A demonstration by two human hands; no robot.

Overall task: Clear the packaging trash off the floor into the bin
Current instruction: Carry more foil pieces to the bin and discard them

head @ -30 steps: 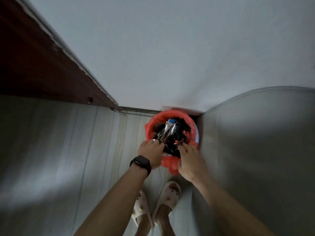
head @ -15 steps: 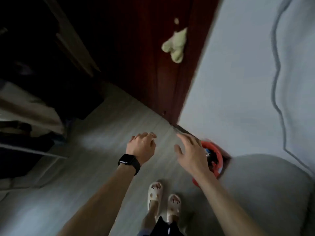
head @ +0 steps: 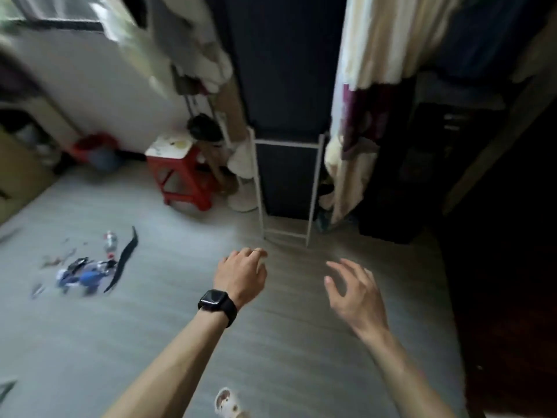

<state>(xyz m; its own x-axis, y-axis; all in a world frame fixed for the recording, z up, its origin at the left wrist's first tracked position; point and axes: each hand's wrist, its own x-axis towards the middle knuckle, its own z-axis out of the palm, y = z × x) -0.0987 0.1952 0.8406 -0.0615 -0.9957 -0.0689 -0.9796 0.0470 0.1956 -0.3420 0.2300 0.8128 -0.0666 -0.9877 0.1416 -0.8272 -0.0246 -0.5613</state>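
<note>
Grey floor (head: 180,342) carries the scattered trash (head: 87,273), lying well apart to the left. Left hand (head: 241,274) hangs loosely curled and right hand (head: 352,294) is spread; both are empty, probably free to gather more.

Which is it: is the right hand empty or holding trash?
Empty. The right hand hangs over the floor with fingers spread and nothing between them.

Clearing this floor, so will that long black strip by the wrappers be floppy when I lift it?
Probably floppy: the black strip lies flat on the floor in a loose curve. Likely light too, being thin and narrow. Blur hides its material.
</note>
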